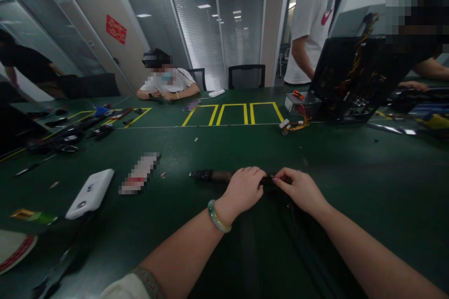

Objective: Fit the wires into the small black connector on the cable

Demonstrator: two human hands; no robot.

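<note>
A long dark rod-shaped tool (pixel 219 176) with a small metal tip at its left end lies across the green table in front of me. My left hand (pixel 245 187), with a jade-coloured bangle on its wrist, is closed over its middle. At the tool's right end, my right hand (pixel 294 189) pinches with thumb and forefinger at a tiny shiny spot. What those fingertips hold is too small and dark to name. Both hands nearly meet, and they hide much of the tool.
A white power bank (pixel 90 194), a blurred-out flat item (pixel 140 173) and a green-handled tool (pixel 35 216) lie to the left. Dark parts (pixel 70 138) are piled farther left. A computer case (pixel 345 79) stands at the back right. People are around the table (pixel 196 149).
</note>
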